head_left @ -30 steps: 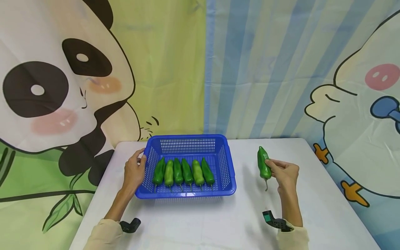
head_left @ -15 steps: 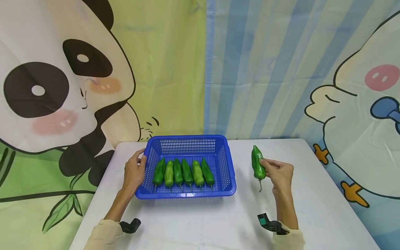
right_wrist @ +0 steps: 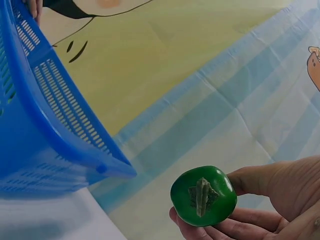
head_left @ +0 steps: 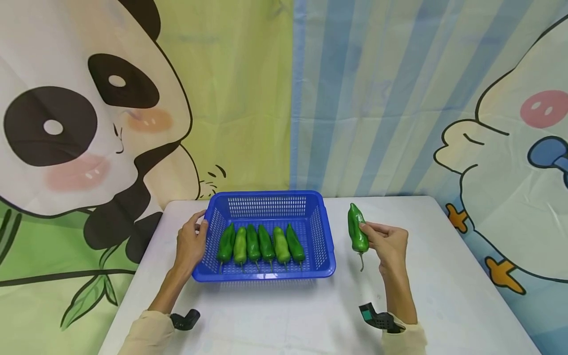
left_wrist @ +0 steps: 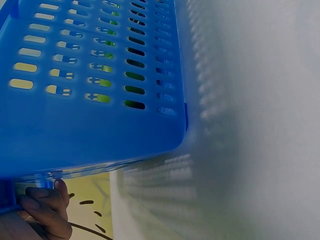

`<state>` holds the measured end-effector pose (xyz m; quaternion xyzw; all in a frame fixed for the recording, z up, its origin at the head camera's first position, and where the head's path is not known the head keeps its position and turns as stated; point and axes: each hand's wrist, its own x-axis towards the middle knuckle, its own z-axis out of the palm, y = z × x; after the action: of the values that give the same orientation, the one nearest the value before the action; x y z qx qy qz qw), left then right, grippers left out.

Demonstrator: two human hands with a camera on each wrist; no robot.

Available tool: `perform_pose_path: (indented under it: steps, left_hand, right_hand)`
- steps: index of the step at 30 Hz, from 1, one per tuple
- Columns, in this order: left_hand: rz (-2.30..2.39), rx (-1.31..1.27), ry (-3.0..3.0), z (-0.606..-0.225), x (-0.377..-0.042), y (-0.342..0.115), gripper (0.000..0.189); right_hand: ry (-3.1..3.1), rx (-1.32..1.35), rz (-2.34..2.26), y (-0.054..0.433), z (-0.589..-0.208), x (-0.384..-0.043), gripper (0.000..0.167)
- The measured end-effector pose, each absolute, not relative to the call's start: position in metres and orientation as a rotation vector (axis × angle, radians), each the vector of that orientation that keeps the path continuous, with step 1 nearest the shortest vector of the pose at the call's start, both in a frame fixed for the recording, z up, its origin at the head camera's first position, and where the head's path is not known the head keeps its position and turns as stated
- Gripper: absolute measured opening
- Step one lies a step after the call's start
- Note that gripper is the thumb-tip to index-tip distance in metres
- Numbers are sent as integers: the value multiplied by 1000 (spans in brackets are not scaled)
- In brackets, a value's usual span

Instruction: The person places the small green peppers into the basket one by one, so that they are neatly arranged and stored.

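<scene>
My right hand (head_left: 390, 244) pinches a glossy green pepper (head_left: 357, 228) between thumb and fingers, to the right of the basket. It points tip up with its stem hanging down; in the right wrist view the stem end of the pepper (right_wrist: 204, 196) faces the camera. A blue plastic basket (head_left: 329, 246) with slotted walls stands on the white table. Inside it several green peppers (head_left: 267, 244) lie side by side in a row, stems toward me. My left hand (head_left: 192, 244) holds the basket's left rim, its curled fingers (left_wrist: 50, 205) showing under the rim in the left wrist view.
The white table (head_left: 284, 315) runs around the basket on its left, front and right. Behind the table hangs a curtain (head_left: 248, 98) printed with cartoon animals. A dark wrist device (head_left: 381, 319) sits at my right sleeve, and another dark device (head_left: 185, 320) at the left.
My right hand has moved left with the pepper, closer to the basket. The left hand, the basket and the peppers in it have stayed in place.
</scene>
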<state>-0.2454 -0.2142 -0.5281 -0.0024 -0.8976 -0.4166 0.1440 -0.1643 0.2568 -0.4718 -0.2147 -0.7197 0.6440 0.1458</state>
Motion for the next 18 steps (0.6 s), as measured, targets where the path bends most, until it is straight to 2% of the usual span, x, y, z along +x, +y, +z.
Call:
perform_pose_path:
  steps: [18]
  left_hand:
    - [-1213, 9, -2607, -527, -246, -214, 47]
  right_hand:
    - [-2086, -479, 1932, 226, -462, -175, 40]
